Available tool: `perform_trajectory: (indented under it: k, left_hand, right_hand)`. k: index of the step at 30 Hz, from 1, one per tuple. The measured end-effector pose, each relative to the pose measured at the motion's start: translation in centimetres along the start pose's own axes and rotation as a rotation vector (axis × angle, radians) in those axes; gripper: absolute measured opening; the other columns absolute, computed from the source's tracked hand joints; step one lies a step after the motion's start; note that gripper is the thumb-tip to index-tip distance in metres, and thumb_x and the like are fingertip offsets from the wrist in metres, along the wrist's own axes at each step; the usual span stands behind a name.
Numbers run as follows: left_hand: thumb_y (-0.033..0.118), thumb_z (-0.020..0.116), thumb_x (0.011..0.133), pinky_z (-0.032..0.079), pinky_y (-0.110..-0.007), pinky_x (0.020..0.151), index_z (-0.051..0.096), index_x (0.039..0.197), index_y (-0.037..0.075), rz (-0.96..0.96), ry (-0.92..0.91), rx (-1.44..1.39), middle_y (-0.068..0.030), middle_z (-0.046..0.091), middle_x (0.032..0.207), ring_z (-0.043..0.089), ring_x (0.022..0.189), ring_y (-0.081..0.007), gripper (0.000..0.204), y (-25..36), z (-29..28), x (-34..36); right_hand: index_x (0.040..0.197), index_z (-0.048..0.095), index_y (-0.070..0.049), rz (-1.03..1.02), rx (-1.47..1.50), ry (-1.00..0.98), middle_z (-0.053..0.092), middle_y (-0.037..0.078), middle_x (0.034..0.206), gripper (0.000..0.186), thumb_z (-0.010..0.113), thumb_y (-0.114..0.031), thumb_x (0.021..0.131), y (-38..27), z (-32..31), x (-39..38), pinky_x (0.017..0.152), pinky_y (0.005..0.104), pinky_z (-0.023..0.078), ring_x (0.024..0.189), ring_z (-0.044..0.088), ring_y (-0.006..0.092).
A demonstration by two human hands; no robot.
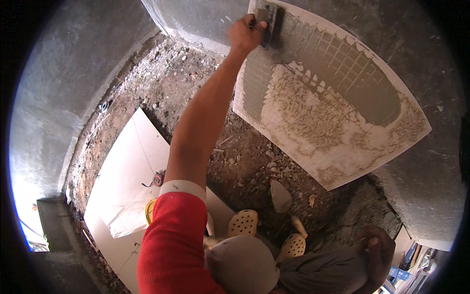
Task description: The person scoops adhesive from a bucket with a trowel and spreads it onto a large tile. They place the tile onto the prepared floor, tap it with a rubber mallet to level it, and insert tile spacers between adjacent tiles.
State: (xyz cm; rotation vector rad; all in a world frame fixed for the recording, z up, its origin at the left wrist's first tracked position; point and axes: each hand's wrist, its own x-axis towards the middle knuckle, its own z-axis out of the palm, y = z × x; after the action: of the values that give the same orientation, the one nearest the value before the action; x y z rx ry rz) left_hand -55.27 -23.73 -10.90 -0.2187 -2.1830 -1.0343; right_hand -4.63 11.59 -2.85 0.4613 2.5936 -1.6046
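Note:
My left hand (246, 35) reaches far up and is closed round a trowel (270, 24), whose blade presses on the upper edge of a large tile (318, 147). The tile leans against the grey wall with its gridded back facing me. Smooth grey mortar (377, 100) covers its upper and right parts, while the middle shows only thin, patchy streaks. At the lower right my right hand (376, 250) rests by my knee, its fingers curled in, with nothing visible in them.
A white tile (122, 161) lies on the rubble floor at left, bearing a tape measure (158, 179) and a partly hidden yellow object (150, 210). A pointed trowel (280, 196) lies near my yellow clogs (243, 223). Assorted items (416, 264) stand at lower right.

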Motion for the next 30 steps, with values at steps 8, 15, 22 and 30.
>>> perform_trajectory:
  k: [8,15,22,30]
  left_hand:
    - [0.023,0.076,0.086,0.051,-0.052,0.08,0.065,0.105,0.002,0.073,-0.079,-0.179,-0.0242,0.065,0.101,0.064,0.094,-0.0462,0.03,8.1,4.4,-13.9]
    - [0.028,0.075,0.092,0.052,-0.042,0.08,0.063,0.116,-0.002,-0.263,-0.126,-0.661,-0.0206,0.066,0.1,0.064,0.088,-0.0355,0.041,10.2,4.8,-22.9]
    - [0.031,0.073,0.095,0.052,-0.037,0.083,0.065,0.123,0.004,-0.455,-0.05,-0.524,-0.0133,0.072,0.102,0.067,0.092,-0.0207,0.04,-9.0,1.7,-25.8]
    - [0.026,0.073,0.092,0.054,-0.044,0.086,0.069,0.118,0.004,-0.422,-0.026,-0.191,-0.0179,0.073,0.105,0.071,0.097,-0.0344,0.034,-14.2,0.4,-24.3]
  right_hand:
    - [0.108,0.068,0.002,-0.009,-0.062,0.078,0.069,0.013,0.1,0.048,0.057,-0.045,0.102,-1.3,1.6,0.1,0.063,0.0297,0.05,0.071,0.061,0.0147]
    - [0.111,0.067,0.002,0.032,-0.077,0.007,0.069,0.012,0.097,0.05,0.057,-0.046,0.102,-0.2,0.4,-0.1,0.063,0.0293,0.049,0.071,0.061,0.0155]
    - [0.115,0.067,0.002,0.0,-0.172,0.091,0.07,0.013,0.097,0.056,0.053,-0.05,0.102,0.5,-0.5,-1.0,0.067,0.0289,0.049,0.067,0.059,0.0155]
    - [0.117,0.067,0.002,0.099,-0.152,0.092,0.069,0.013,0.098,0.053,0.053,-0.046,0.104,0.1,0.0,0.2,0.067,0.0286,0.046,0.065,0.057,0.0141]
